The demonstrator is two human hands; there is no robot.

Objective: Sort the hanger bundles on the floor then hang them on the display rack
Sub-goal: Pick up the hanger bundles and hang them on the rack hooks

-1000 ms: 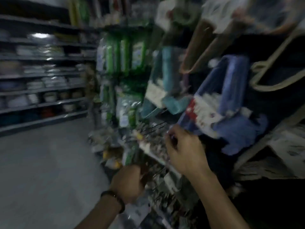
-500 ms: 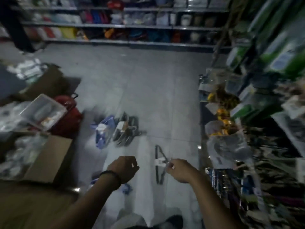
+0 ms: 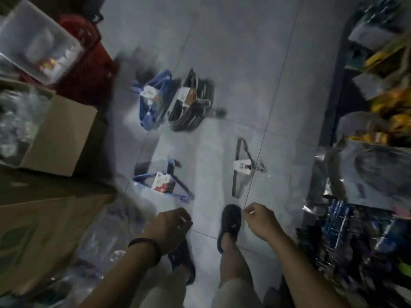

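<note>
Head view, tiled floor (image 3: 233, 63), hanger bundles (image 3: 153, 101), left hand (image 3: 171, 227), right hand (image 3: 260, 218), fingers (image 3: 185, 220) loosely curled, empty

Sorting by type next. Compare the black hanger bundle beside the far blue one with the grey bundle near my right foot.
The black hanger bundle is a thick stack; the grey hanger bundle looks thin. The black one lies beside a blue hanger bundle; the grey one lies alone. Both lie flat on the tiled floor, each with a paper label.
</note>
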